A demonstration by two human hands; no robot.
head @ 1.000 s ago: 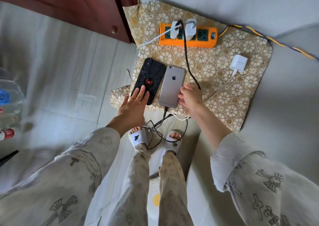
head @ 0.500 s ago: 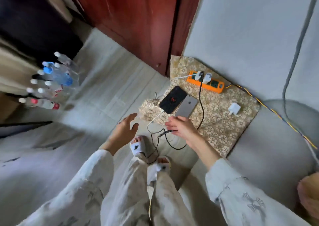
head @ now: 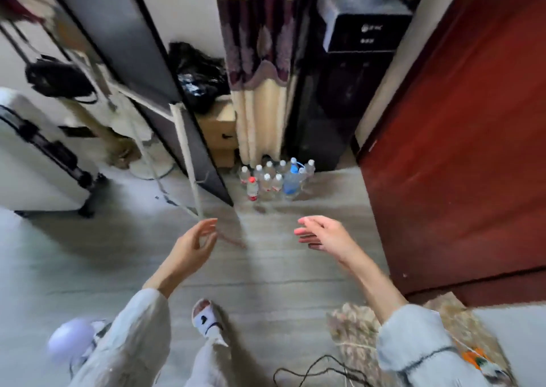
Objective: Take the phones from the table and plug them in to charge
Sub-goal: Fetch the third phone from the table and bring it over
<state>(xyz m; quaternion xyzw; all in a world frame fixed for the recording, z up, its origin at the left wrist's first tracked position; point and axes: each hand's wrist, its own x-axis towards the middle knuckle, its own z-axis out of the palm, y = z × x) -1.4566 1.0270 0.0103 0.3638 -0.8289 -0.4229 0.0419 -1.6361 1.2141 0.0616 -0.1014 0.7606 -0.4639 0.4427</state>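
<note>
My left hand [head: 193, 246] hangs over the grey floor with its fingers loosely apart and nothing in it. My right hand [head: 326, 234] is also empty, fingers spread, a little right of centre. Neither phone shows in this view. Only a corner of the patterned cushion [head: 353, 332] appears at the bottom right, partly behind my right sleeve. A sliver of the orange power strip [head: 472, 358] peeks out beside that sleeve. Loose black charging cable [head: 313, 370] lies on the floor near the bottom edge.
Several water bottles [head: 274, 179] stand on the floor ahead. A red-brown door [head: 461, 165] fills the right side. A white suitcase [head: 38, 165] sits at the left, with a white-legged frame [head: 187, 162] and a dark panel beside it. A black appliance [head: 351, 70] stands behind the bottles.
The view has swung up and left, away from the cushion and phones. Both hands have lifted off the phones and cable and now hang empty over the floor.
</note>
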